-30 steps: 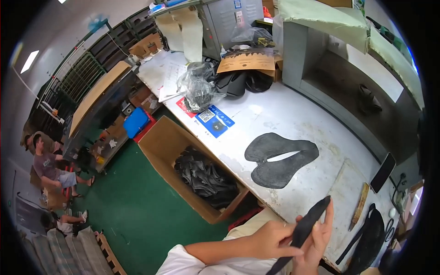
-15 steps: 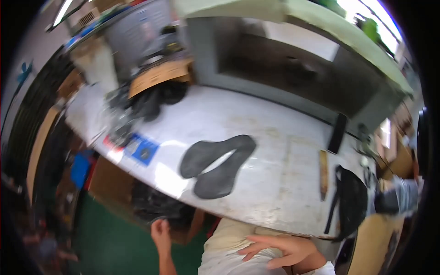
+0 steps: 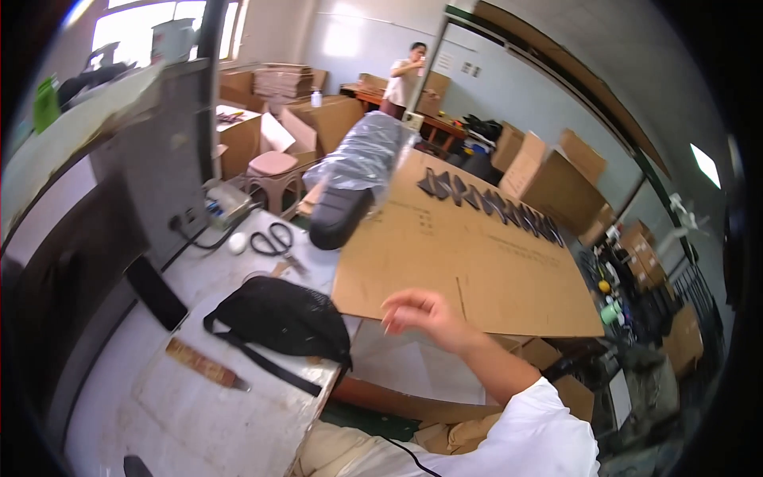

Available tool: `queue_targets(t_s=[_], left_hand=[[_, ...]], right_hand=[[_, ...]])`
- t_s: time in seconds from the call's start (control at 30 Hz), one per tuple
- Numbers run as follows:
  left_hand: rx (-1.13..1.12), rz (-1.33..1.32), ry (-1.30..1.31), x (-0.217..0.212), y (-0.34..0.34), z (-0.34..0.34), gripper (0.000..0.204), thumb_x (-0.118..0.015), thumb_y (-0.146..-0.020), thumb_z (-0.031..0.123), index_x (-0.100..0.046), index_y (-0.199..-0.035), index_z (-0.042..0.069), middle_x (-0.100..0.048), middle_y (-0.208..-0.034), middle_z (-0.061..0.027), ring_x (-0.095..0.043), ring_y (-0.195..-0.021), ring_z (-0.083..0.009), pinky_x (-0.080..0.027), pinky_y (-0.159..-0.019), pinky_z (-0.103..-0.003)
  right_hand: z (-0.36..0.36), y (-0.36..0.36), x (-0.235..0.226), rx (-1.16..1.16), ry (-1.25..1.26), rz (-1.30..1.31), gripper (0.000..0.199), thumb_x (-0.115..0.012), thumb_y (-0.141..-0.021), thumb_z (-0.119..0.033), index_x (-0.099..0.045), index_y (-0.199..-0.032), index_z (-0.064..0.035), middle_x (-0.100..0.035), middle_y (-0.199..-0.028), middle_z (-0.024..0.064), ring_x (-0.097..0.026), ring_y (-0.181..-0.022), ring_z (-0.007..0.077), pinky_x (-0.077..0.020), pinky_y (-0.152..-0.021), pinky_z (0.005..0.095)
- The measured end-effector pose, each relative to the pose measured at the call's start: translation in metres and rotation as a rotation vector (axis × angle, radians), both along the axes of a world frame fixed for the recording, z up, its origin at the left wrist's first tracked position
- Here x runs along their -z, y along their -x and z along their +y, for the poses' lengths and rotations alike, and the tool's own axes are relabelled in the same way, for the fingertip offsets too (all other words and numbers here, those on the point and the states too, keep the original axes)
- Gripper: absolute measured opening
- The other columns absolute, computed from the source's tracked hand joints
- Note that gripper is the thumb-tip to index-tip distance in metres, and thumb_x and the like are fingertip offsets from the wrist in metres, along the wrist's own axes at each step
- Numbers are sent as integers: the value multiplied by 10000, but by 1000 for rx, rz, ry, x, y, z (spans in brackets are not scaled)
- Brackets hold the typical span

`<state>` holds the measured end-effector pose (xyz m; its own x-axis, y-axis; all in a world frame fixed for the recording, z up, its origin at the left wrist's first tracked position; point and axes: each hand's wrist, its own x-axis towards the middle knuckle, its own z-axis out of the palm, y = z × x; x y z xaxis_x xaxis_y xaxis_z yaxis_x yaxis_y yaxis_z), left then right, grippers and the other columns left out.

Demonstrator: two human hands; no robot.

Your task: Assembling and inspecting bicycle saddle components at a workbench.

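My right hand (image 3: 425, 316) is raised over the near edge of a large brown cardboard sheet (image 3: 413, 262). Its fingers are loosely bent and apart, with nothing visible in them. To its left a black mesh-and-strap bag (image 3: 278, 322) lies on the white worktable (image 3: 183, 421). Beyond my hand, a stack of black insoles (image 3: 342, 216), partly wrapped in clear plastic (image 3: 369, 151), rests by the cardboard's left edge. Several dark pieces (image 3: 485, 203) stand in a row along the sheet's far side. My left hand is out of view.
Black-handled scissors (image 3: 272, 238) and a wooden-handled tool (image 3: 203, 364) lie on the worktable. A dark tip (image 3: 137, 467) shows at its lower edge. A pink stool (image 3: 272, 164) and cardboard boxes (image 3: 548, 171) stand beyond. Another person (image 3: 404, 79) is at the back.
The view has swung right, from the two grey insoles on the worktable to the cardboard sheet. My right hand has risen from my lap toward the sheet; my left hand has left view.
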<state>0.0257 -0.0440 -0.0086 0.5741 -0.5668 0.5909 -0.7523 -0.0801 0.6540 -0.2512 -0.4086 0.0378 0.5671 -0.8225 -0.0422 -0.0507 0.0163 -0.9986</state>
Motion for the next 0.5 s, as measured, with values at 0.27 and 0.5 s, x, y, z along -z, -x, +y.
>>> queue_targets(t_s=[0.27,0.5], left_hand=[[106,-151,-311,15,-13,-48,120,-642,-906,96,-661,-939,-18,-623,-800,-200,-605,-704,-375,-485,-596,-428],[-183,-165,-364,44,-15,-46,158,-654,-916,163,-679,-892,8,-643,-830,-190,-605,-701,-358,-493,-612,-426]], right_hand=[[-205,147,26,770,-201,-418,187,-554,-928,-81,-567,-1088,14,-665,-978,157,-658,-939,277,-559,-831,377],[-391,171,74,953,-46,-560,283,-577,-920,-93,-510,-1192,-51,-590,-983,180,-671,-759,311,-598,-721,429]])
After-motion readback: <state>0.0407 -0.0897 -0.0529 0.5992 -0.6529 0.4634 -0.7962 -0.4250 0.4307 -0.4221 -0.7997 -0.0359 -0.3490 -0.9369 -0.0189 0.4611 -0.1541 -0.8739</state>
